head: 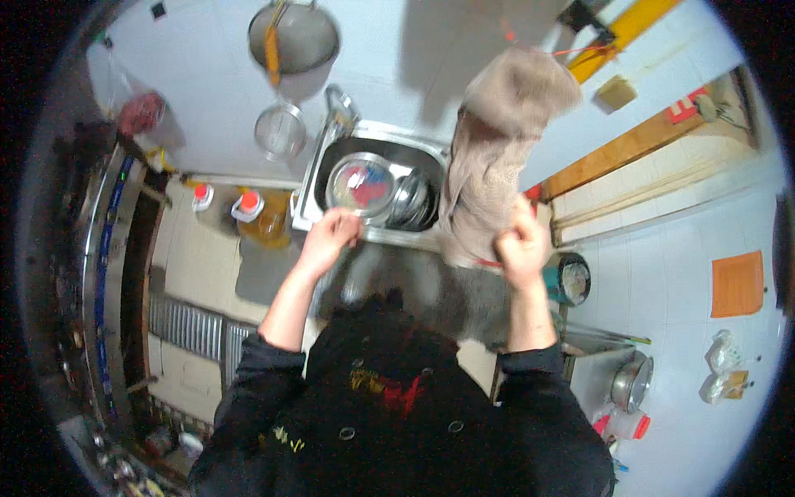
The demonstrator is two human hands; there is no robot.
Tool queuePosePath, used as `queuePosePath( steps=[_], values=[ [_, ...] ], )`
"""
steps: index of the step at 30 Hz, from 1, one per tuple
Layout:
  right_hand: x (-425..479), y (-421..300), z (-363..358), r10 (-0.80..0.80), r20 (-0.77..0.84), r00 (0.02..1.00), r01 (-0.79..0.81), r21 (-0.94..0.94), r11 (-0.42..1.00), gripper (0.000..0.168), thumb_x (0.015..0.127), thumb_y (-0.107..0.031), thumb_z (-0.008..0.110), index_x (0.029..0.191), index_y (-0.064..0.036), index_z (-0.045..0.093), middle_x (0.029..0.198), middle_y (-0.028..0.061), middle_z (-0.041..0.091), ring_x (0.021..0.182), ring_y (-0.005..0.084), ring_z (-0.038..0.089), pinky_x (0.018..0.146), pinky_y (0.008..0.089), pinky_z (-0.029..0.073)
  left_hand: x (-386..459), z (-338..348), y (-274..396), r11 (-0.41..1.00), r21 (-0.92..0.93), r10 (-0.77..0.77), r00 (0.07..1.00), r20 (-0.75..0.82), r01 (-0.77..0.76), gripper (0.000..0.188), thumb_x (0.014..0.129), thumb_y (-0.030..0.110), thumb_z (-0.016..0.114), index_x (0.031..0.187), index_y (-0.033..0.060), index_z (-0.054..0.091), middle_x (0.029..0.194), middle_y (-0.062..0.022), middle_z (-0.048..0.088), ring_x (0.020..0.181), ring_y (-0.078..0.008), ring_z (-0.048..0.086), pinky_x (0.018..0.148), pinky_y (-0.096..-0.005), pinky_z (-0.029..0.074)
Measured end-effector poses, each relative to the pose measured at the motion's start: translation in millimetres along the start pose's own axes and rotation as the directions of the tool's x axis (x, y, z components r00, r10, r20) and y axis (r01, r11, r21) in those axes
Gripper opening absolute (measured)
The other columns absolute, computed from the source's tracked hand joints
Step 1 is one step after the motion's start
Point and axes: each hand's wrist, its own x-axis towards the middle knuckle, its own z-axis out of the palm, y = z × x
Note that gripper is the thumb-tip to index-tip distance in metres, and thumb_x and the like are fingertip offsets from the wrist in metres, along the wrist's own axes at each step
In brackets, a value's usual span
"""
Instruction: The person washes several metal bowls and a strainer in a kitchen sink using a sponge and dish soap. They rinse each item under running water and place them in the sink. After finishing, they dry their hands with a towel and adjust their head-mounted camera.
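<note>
A greyish-beige cloth (490,186) hangs in folds to the right of the sink, its upper end blurred against the wall. My right hand (523,245) is curled into a fist on its lower right edge. In the metal sink (397,235) sits a round clear bowl or lid (362,186) showing red and blue patches. Beside it, several shiny metal bowls (411,199) are stacked. My left hand (335,233) is at the sink's near left rim, fingers bent together, with nothing visible in them. Whether it touches the rim is unclear.
Bottles of yellow liquid with red caps (264,217) stand left of the sink. A faucet (341,109) rises behind it. On the wall hang a strainer (281,132) and a large pan (295,40). A teal bin (568,279) is at right, near a metal pot (632,382).
</note>
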Motion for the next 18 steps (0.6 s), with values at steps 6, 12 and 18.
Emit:
queuePosePath(
  steps=[6,12,18],
  values=[
    [44,-53,43,0.270,0.369,0.889,-0.122,-0.377,0.918,0.008,0.078,-0.009,0.061,0.080,-0.002,0.059,0.072,0.0097,0.059,0.068,0.0159,0.056,0.064,0.0315,0.047,8,18,71,0.870,0.065,0.463,0.855,0.234,-0.489,0.070,0.085,0.011,0.073,0.147,0.0063,0.039,0.141,-0.0120,0.051,0.134,-0.0240,0.047,0.110,-0.0367,0.036],
    [119,-102,84,0.117,0.535,0.837,0.111,-0.375,0.920,0.019,0.077,-0.016,0.060,0.072,0.000,0.049,0.065,0.0144,0.049,0.062,0.0199,0.050,0.060,0.0369,0.044,7,-1,49,0.988,-0.142,0.150,0.678,0.720,-0.067,0.051,0.088,0.011,0.069,0.136,0.0048,0.053,0.126,-0.0015,0.061,0.112,-0.0100,0.054,0.097,-0.0313,0.046],
    [150,-126,100,0.132,0.806,0.577,0.057,-0.201,0.978,0.035,0.079,-0.016,0.058,0.110,-0.005,0.066,0.077,0.0089,0.063,0.071,0.0163,0.059,0.067,0.0339,0.049,-29,-41,107,0.948,0.280,-0.026,0.837,0.547,-0.154,0.039,0.085,0.016,0.070,0.122,0.0051,0.063,0.110,-0.0011,0.067,0.100,-0.0115,0.060,0.090,-0.0310,0.049]
  ],
)
